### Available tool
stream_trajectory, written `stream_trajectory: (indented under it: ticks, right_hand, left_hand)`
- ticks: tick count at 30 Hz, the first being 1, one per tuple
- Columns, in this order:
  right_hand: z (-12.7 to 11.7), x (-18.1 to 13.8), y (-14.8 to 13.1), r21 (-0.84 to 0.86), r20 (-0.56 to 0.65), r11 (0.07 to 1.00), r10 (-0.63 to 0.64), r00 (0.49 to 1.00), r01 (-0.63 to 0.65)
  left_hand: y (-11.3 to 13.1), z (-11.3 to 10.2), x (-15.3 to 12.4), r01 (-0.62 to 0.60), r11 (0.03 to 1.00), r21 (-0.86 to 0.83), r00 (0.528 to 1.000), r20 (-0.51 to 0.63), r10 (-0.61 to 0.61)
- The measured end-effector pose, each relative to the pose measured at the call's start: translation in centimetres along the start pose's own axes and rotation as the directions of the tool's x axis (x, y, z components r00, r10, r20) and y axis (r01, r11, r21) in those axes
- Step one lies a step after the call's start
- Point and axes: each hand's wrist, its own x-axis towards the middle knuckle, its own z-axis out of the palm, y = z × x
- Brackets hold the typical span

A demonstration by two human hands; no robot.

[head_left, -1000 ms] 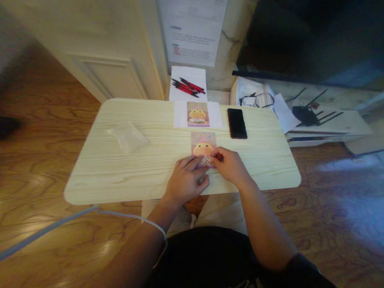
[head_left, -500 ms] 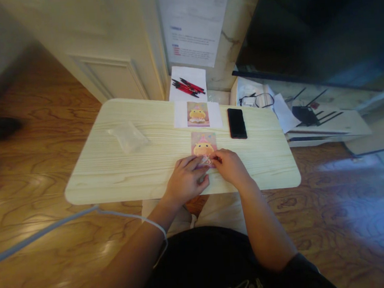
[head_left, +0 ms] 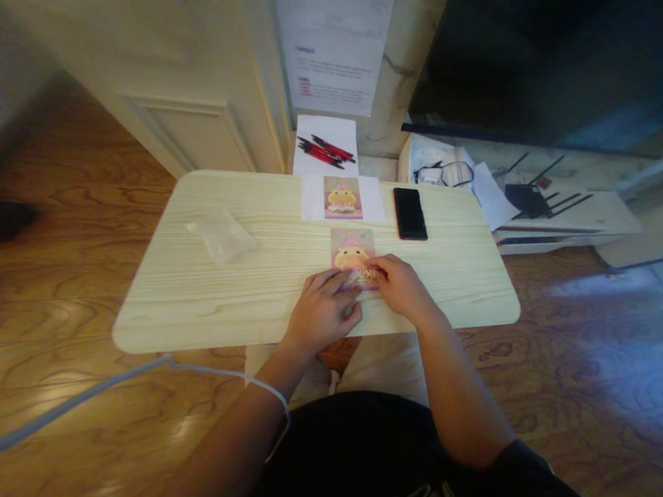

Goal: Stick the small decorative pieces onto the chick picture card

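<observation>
A pink card with a yellow cartoon chick [head_left: 353, 252] lies on the pale wooden table [head_left: 196, 291] near its front edge. My left hand [head_left: 322, 313] rests on the card's lower left corner, fingers curled and pressing down. My right hand [head_left: 401, 287] is closed in a pinch over the card's lower right part, around something small I cannot make out. A second chick picture on white paper [head_left: 342, 198] lies just beyond the card.
A black phone [head_left: 410, 212] lies right of the pictures. A clear plastic bag [head_left: 222, 235] sits at the table's left. Red and black pens [head_left: 326, 150] lie on paper behind the table. Glasses [head_left: 444, 170] and a black router [head_left: 530, 199] rest on low shelves to the right.
My right hand's fingers have shifted slightly over the card's lower edge. The left hand and the card stay put.
</observation>
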Motion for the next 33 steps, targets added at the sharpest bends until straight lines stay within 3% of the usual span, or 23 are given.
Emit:
stream_trajectory:
  ticks: [6, 17, 23, 33]
  right_hand:
    - [-0.3, 0.0, 0.4, -0.045, -0.039, 0.998, 0.030, 0.999, -0.032]
    - [1.0, 0.6, -0.3, -0.068, 0.007, 0.998, -0.007, 1.000, 0.007]
    - [0.8, 0.7, -0.8, -0.066, -0.006, 0.996, 0.059, 0.998, -0.060]
    - [0.6, 0.6, -0.6, -0.136, -0.008, 0.991, 0.004, 1.000, -0.005]
  left_hand:
    - [0.0, 0.1, 0.0, 0.010, 1.000, -0.017, 1.000, -0.012, -0.010]
    - [0.2, -0.2, 0.1, 0.003, 1.000, -0.005, 1.000, -0.006, -0.003]
    - [0.3, -0.2, 0.1, 0.009, 0.999, -0.034, 1.000, -0.007, -0.009]
    - [0.1, -0.1, 0.1, 0.006, 1.000, -0.025, 1.000, 0.003, -0.006]
